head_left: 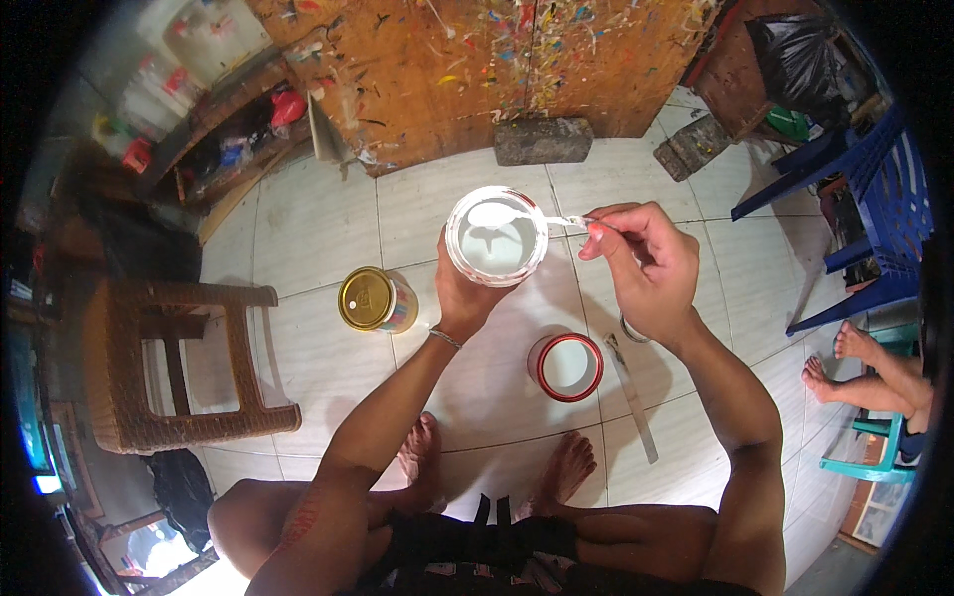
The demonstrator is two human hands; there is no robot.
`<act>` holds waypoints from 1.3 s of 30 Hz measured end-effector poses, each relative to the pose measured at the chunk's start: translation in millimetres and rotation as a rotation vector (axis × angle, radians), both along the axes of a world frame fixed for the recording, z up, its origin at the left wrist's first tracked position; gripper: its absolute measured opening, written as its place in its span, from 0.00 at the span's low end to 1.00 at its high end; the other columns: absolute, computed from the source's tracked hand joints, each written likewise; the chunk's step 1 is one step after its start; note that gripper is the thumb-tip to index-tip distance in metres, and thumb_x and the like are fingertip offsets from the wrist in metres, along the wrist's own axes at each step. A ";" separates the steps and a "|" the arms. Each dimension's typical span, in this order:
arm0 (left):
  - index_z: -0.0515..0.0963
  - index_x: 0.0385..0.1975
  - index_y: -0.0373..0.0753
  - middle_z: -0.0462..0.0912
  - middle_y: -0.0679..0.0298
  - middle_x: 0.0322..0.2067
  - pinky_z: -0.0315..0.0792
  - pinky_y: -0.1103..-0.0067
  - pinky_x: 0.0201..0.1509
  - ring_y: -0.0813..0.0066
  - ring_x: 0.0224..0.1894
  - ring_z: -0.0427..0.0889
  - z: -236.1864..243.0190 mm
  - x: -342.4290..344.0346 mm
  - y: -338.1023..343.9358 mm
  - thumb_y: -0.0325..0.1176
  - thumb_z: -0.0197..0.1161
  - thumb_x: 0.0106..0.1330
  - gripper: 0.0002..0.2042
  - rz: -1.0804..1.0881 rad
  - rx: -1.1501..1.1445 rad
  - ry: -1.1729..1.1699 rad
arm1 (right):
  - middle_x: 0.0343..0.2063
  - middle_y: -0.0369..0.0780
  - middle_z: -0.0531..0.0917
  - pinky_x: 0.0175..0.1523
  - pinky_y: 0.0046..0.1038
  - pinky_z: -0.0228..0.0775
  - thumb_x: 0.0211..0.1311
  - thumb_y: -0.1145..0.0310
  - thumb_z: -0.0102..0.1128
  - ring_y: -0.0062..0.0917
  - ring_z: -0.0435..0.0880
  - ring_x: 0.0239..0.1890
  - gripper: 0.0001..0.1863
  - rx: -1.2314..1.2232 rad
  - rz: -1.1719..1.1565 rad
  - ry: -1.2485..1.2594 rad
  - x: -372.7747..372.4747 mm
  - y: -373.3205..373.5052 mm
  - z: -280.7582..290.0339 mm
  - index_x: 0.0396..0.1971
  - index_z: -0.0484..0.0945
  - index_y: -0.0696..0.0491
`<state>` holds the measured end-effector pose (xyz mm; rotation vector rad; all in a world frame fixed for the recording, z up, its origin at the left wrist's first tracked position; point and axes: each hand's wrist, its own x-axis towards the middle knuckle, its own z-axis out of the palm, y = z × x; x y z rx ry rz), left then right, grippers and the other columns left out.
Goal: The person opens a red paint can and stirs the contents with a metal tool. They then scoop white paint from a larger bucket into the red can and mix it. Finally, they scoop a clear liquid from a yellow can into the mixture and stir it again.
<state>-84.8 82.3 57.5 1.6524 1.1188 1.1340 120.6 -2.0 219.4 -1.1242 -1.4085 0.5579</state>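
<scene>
Knees and feet: I see the person's own bare feet (497, 467) on the white tiled floor (318, 223), at the lower edge, toes pointing away.
Red-rimmed lid: a round lid (564, 366) with a red rim and white inside lies flat on the floor just ahead of the feet.
Flat tool: a long, thin metal strip (632, 397) lies on the floor just right of the lid, apart from it.
Left hand: I read the left hand (462, 293) as closed around the underside of an open white can (496, 236), fingers wrapped on its wall, holding it above the floor.
White can: round, open at the top, white liquid inside, a thin red line at the rim; it sits in the left hand, above and beyond the lid.
Right hand: the right hand (641, 260) is closed in a pinch, thumb and fingertips gripping the handle of a spoon (522, 215).
Spoon: its bowl carries white material and rests over the can's far rim.
Gold-topped can: a closed can (376, 300) with a gold lid and a many-coloured label stands on the floor left of the left wrist.
Stool: a brown woven stool (179, 363) stands further left.
Far board: a paint-flecked wooden board (477, 70) stands beyond the cans.
Blue chairs: blue plastic chairs (865, 199) stand far right.
</scene>
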 end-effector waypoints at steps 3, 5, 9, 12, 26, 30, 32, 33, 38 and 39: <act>0.72 0.62 0.37 0.82 0.61 0.56 0.80 0.71 0.61 0.70 0.57 0.83 7.2 1.7 -4.7 0.31 0.89 0.45 0.42 0.042 0.092 0.022 | 0.37 0.45 0.89 0.44 0.26 0.84 0.69 0.80 0.64 0.24 0.90 0.36 0.02 0.099 0.022 -0.217 1.0 -0.4 -2.1 0.39 0.82 0.61; 0.73 0.62 0.37 0.83 0.61 0.56 0.80 0.71 0.61 0.70 0.57 0.83 -5.7 -2.9 -1.7 0.30 0.89 0.45 0.41 0.001 0.091 -0.017 | 0.37 0.46 0.89 0.44 0.28 0.84 0.66 0.80 0.66 0.28 0.90 0.35 0.04 0.181 0.039 -0.363 -0.6 2.5 -5.8 0.39 0.82 0.60; 0.58 0.73 0.37 0.76 0.57 0.64 0.73 0.69 0.70 0.65 0.66 0.77 -21.8 -9.1 1.9 0.37 0.90 0.42 0.57 -0.093 -0.008 -0.045 | 0.37 0.43 0.88 0.37 0.35 0.83 0.54 0.81 0.68 0.35 0.85 0.31 0.10 0.291 0.097 -0.626 -4.6 13.9 -24.0 0.37 0.81 0.57; 0.54 0.76 0.38 0.73 0.56 0.67 0.71 0.69 0.73 0.64 0.68 0.75 -20.1 -10.5 0.6 0.39 0.91 0.42 0.61 -0.127 -0.007 -0.013 | 0.35 0.41 0.85 0.35 0.36 0.81 0.52 0.79 0.67 0.35 0.82 0.30 0.10 0.210 0.125 -0.811 -8.3 8.4 -26.5 0.36 0.81 0.55; 0.51 0.78 0.37 0.73 0.55 0.67 0.72 0.69 0.72 0.64 0.68 0.76 -14.0 -9.0 -2.1 0.38 0.90 0.43 0.63 -0.166 -0.159 -0.151 | 0.38 0.38 0.86 0.36 0.35 0.82 0.52 0.77 0.66 0.31 0.83 0.38 0.09 0.265 0.057 -0.792 -10.0 17.3 -15.1 0.35 0.81 0.54; 0.52 0.78 0.37 0.74 0.55 0.67 0.72 0.70 0.71 0.65 0.67 0.76 -12.7 -4.2 -1.0 0.37 0.90 0.44 0.61 -0.182 -0.075 -0.146 | 0.39 0.37 0.86 0.37 0.35 0.82 0.51 0.76 0.66 0.30 0.83 0.38 0.09 0.168 0.110 -0.798 -10.4 13.0 -25.3 0.34 0.81 0.54; 0.54 0.77 0.38 0.74 0.56 0.67 0.73 0.69 0.71 0.66 0.67 0.76 -16.0 -10.1 2.6 0.38 0.90 0.44 0.60 -0.167 -0.034 -0.033 | 0.39 0.37 0.87 0.38 0.35 0.82 0.51 0.76 0.66 0.31 0.83 0.39 0.10 0.140 0.127 -0.819 -3.4 9.0 -12.5 0.35 0.81 0.53; 0.55 0.76 0.38 0.74 0.56 0.67 0.73 0.69 0.71 0.66 0.67 0.76 -21.3 -11.4 2.3 0.38 0.90 0.43 0.60 -0.193 -0.068 -0.040 | 0.39 0.37 0.87 0.38 0.35 0.82 0.51 0.76 0.66 0.31 0.83 0.39 0.10 0.167 0.110 -0.837 -3.9 10.3 -7.2 0.35 0.81 0.53; 0.61 0.73 0.38 0.74 0.56 0.68 0.73 0.68 0.70 0.66 0.67 0.77 -22.0 -9.7 4.9 0.40 0.90 0.42 0.56 -0.311 -0.167 -0.077 | 0.41 0.35 0.87 0.39 0.35 0.83 0.52 0.76 0.65 0.31 0.84 0.41 0.10 0.197 0.141 -0.943 -9.9 12.9 -11.0 0.37 0.82 0.52; 0.62 0.72 0.38 0.75 0.56 0.67 0.74 0.67 0.69 0.65 0.66 0.78 -18.6 -12.4 3.1 0.40 0.90 0.42 0.55 -0.292 -0.126 -0.025 | 0.41 0.35 0.88 0.39 0.35 0.83 0.52 0.76 0.65 0.31 0.84 0.42 0.11 0.191 0.177 -0.919 -8.8 13.1 -8.7 0.37 0.82 0.52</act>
